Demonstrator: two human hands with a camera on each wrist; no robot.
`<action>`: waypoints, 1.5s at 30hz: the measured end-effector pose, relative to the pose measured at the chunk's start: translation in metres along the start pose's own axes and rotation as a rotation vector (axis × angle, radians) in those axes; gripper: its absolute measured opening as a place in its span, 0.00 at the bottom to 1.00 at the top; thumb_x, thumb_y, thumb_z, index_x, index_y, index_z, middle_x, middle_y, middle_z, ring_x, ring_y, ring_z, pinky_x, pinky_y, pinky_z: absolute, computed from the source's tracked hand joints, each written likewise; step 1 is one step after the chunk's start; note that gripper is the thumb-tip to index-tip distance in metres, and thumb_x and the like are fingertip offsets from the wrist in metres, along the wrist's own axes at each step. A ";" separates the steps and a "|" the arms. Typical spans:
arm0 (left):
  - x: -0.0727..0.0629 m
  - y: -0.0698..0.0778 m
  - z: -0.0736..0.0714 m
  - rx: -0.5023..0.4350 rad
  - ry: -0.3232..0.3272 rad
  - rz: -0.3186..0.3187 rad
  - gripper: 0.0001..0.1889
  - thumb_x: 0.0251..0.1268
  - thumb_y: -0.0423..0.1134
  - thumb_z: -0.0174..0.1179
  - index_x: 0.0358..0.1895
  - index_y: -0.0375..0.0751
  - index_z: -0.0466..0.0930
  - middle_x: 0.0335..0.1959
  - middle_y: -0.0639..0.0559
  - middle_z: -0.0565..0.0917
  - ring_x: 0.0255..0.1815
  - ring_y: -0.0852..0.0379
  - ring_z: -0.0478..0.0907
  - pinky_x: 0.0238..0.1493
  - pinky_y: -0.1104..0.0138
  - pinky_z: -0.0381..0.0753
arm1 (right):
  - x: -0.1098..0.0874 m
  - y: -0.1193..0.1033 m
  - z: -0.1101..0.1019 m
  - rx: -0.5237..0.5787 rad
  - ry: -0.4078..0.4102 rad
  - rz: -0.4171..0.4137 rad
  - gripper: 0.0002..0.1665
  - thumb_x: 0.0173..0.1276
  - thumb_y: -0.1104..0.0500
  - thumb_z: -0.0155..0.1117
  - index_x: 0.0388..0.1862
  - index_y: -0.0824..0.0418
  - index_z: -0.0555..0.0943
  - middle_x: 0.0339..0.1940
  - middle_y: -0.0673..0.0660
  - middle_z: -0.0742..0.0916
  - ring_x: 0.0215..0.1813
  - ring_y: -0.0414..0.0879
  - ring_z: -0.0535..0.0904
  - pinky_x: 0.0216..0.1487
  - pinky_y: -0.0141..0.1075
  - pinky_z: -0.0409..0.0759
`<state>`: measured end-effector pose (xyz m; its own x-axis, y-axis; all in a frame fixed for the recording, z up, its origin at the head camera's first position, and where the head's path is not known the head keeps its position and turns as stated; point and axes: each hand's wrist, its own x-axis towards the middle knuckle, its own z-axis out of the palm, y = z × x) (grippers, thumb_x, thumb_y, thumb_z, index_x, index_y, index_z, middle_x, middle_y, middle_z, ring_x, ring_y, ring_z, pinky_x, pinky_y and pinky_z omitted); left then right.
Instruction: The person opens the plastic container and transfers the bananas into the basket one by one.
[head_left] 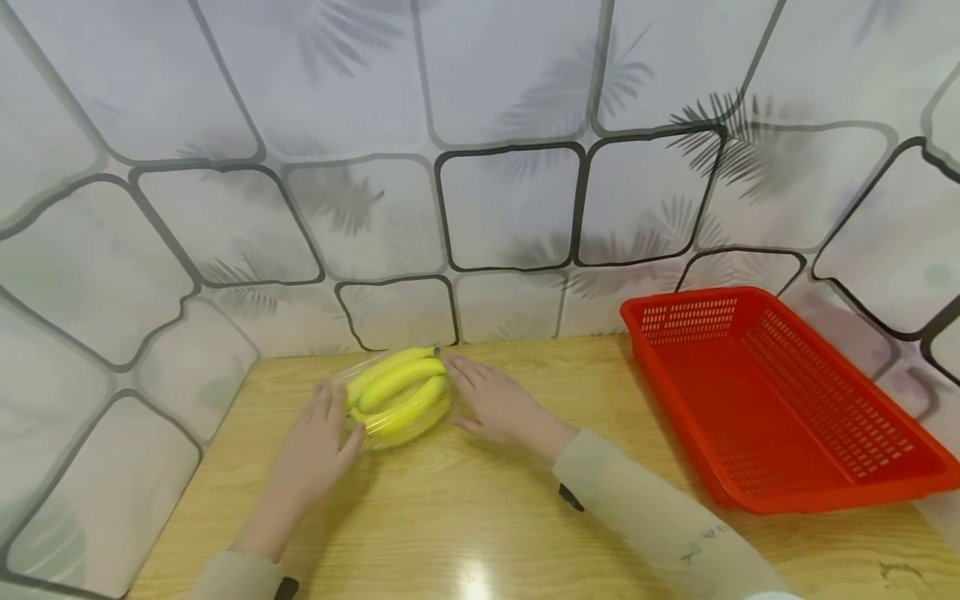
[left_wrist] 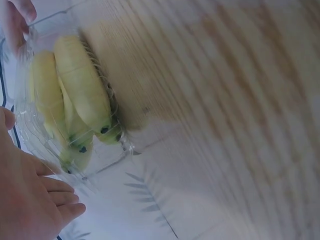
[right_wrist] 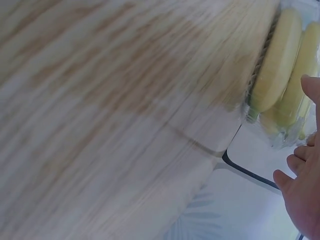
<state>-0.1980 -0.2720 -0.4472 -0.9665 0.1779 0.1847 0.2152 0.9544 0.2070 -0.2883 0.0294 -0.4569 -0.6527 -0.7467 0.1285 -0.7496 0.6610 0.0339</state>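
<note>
We see the straightened fingers (head_left: 324,400) of the left hand (head_left: 307,446), thumb spread, at one end of a clear plastic pack of bananas (head_left: 401,385), and those of the right hand (head_left: 498,404), also extended, at the other; how hard they press, we cannot tell. The pack sits toward the back of the wood-grain surface (head_left: 457,508), left of the perforated red basket (head_left: 675,408). We judge this as steadying the pack, any lift calling for even support from both ends.
</note>
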 end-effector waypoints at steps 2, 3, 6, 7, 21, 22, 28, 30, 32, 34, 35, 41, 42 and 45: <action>0.002 0.000 0.000 0.002 0.000 0.018 0.40 0.84 0.52 0.48 0.81 0.20 0.52 0.82 0.19 0.52 0.84 0.22 0.51 0.84 0.36 0.58 | -0.002 0.001 0.000 -0.002 -0.007 0.008 0.54 0.82 0.38 0.57 0.88 0.67 0.46 0.91 0.64 0.51 0.89 0.59 0.56 0.88 0.52 0.61; 0.003 0.000 0.000 0.005 0.001 0.027 0.40 0.84 0.52 0.48 0.81 0.20 0.52 0.82 0.19 0.52 0.84 0.22 0.51 0.84 0.36 0.58 | -0.003 0.002 0.000 -0.005 -0.009 0.011 0.54 0.82 0.37 0.56 0.88 0.67 0.46 0.91 0.64 0.51 0.89 0.58 0.55 0.88 0.52 0.61; 0.007 -0.002 0.001 0.003 -0.001 0.045 0.40 0.84 0.51 0.49 0.81 0.20 0.52 0.82 0.19 0.52 0.84 0.23 0.52 0.84 0.36 0.59 | -0.006 0.003 -0.002 -0.014 -0.014 0.014 0.53 0.82 0.37 0.56 0.88 0.67 0.46 0.90 0.63 0.52 0.89 0.58 0.55 0.88 0.52 0.61; 0.008 -0.002 0.001 0.003 -0.003 0.048 0.40 0.84 0.51 0.49 0.81 0.21 0.52 0.82 0.19 0.52 0.84 0.23 0.51 0.84 0.37 0.59 | -0.007 0.003 -0.003 -0.017 -0.014 0.013 0.53 0.82 0.38 0.56 0.88 0.67 0.47 0.90 0.64 0.52 0.89 0.59 0.55 0.88 0.52 0.62; 0.017 -0.002 0.006 -0.018 0.004 0.100 0.41 0.83 0.54 0.50 0.82 0.22 0.52 0.83 0.21 0.52 0.83 0.23 0.55 0.82 0.37 0.63 | -0.016 0.012 -0.001 0.019 0.000 0.032 0.50 0.84 0.39 0.53 0.88 0.66 0.48 0.90 0.64 0.53 0.88 0.60 0.56 0.87 0.54 0.62; 0.017 -0.002 0.006 -0.020 0.001 0.102 0.41 0.84 0.54 0.49 0.82 0.23 0.52 0.83 0.21 0.51 0.83 0.23 0.55 0.82 0.37 0.63 | -0.016 0.012 -0.001 0.026 0.001 0.040 0.49 0.85 0.39 0.52 0.88 0.66 0.48 0.90 0.64 0.54 0.88 0.60 0.56 0.87 0.54 0.62; 0.021 0.000 0.009 -0.017 -0.012 0.120 0.42 0.84 0.55 0.49 0.83 0.24 0.51 0.84 0.23 0.51 0.82 0.24 0.57 0.81 0.37 0.65 | -0.017 0.014 -0.002 0.037 -0.014 0.079 0.47 0.86 0.38 0.46 0.88 0.66 0.48 0.90 0.64 0.55 0.89 0.59 0.55 0.88 0.53 0.59; 0.022 0.001 0.011 -0.020 -0.009 0.126 0.41 0.83 0.54 0.49 0.82 0.24 0.51 0.84 0.23 0.52 0.83 0.25 0.57 0.80 0.37 0.66 | -0.018 0.015 -0.003 0.041 -0.014 0.084 0.48 0.86 0.38 0.46 0.88 0.66 0.48 0.90 0.64 0.55 0.89 0.59 0.55 0.89 0.52 0.58; 0.023 0.003 0.012 -0.023 -0.004 0.132 0.41 0.83 0.54 0.50 0.82 0.24 0.52 0.84 0.24 0.52 0.83 0.25 0.58 0.79 0.36 0.68 | -0.021 0.016 -0.002 0.044 -0.007 0.090 0.48 0.86 0.38 0.46 0.88 0.66 0.49 0.90 0.64 0.56 0.89 0.60 0.56 0.89 0.52 0.58; 0.024 0.005 0.013 -0.027 -0.003 0.139 0.41 0.83 0.54 0.50 0.82 0.24 0.52 0.84 0.24 0.53 0.83 0.25 0.58 0.79 0.36 0.68 | -0.023 0.018 0.000 0.040 0.000 0.093 0.48 0.86 0.37 0.46 0.88 0.66 0.49 0.89 0.64 0.56 0.89 0.59 0.55 0.89 0.51 0.57; 0.024 0.006 0.014 -0.028 -0.003 0.142 0.41 0.83 0.54 0.50 0.82 0.24 0.52 0.84 0.24 0.53 0.83 0.26 0.58 0.79 0.37 0.68 | -0.024 0.019 0.001 0.038 0.006 0.093 0.48 0.86 0.37 0.46 0.88 0.66 0.49 0.89 0.64 0.56 0.89 0.59 0.55 0.89 0.51 0.57; 0.027 0.010 0.016 -0.030 -0.010 0.165 0.42 0.83 0.54 0.50 0.82 0.23 0.51 0.84 0.24 0.52 0.84 0.27 0.56 0.82 0.40 0.65 | -0.032 0.021 0.002 0.048 0.036 0.086 0.48 0.86 0.38 0.47 0.87 0.68 0.51 0.89 0.66 0.58 0.89 0.59 0.55 0.89 0.51 0.57; 0.028 0.011 0.016 -0.031 -0.009 0.169 0.42 0.82 0.53 0.50 0.82 0.23 0.51 0.84 0.24 0.52 0.84 0.27 0.56 0.82 0.40 0.65 | -0.033 0.021 0.001 0.053 0.036 0.087 0.48 0.86 0.38 0.47 0.87 0.68 0.51 0.89 0.66 0.57 0.89 0.59 0.55 0.89 0.52 0.58; 0.029 0.012 0.016 -0.041 -0.002 0.183 0.42 0.82 0.52 0.51 0.83 0.23 0.50 0.84 0.24 0.52 0.84 0.27 0.55 0.83 0.39 0.64 | -0.037 0.020 -0.002 0.056 0.027 0.095 0.48 0.86 0.38 0.48 0.87 0.68 0.50 0.89 0.66 0.56 0.89 0.59 0.54 0.89 0.52 0.57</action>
<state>-0.2258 -0.2517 -0.4552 -0.9108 0.3485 0.2212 0.3933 0.8954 0.2089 -0.2791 0.0705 -0.4592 -0.7183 -0.6782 0.1553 -0.6901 0.7229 -0.0349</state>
